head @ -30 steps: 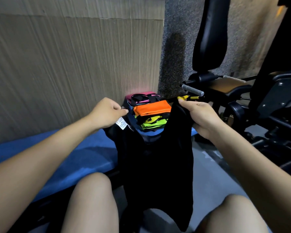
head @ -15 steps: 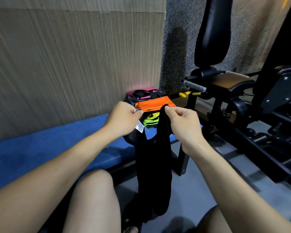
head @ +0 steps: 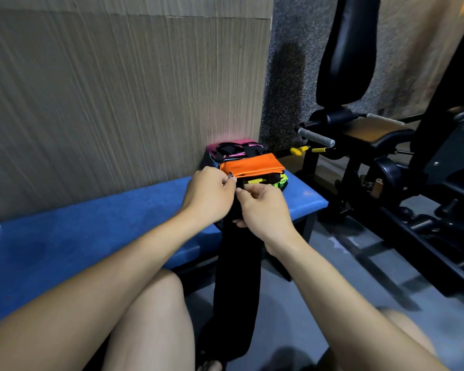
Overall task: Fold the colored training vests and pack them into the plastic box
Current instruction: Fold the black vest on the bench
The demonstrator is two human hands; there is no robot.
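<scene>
Pinching black vest (head: pixel 237 277) top | left hand (head: pixel 208 195) | right hand (head: pixel 263 210) | vest hangs below

Dim indoor light is falling from above and behind, leaving the gym machine (head: pixel 402 167) nearly black. A pink glow is tinting the wall (head: pixel 118 89) above the pink vest (head: pixel 233 143). Wide-angle distortion is bending the wall's lines toward the edges. Motion blur is softening the whole frame, possibly worst at the lower right corner.
</scene>
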